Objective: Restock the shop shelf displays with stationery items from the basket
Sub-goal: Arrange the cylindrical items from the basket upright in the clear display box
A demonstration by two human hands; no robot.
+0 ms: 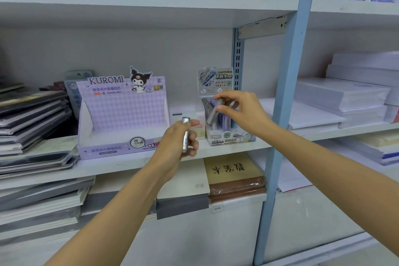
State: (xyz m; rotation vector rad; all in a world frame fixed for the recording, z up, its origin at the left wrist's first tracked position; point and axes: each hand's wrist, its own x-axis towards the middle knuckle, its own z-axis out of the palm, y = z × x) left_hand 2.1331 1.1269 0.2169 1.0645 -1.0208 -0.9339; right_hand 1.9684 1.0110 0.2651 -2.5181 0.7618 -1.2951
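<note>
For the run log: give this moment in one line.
left hand grips silver tube | right hand pinches second tube above display box

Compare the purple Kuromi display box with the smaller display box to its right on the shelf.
The Kuromi display box is wide and purple; the smaller display box is narrow and pale. The Kuromi box shows no stock; the smaller one holds tubes. Both sit on one shelf, marked 2B.
</note>
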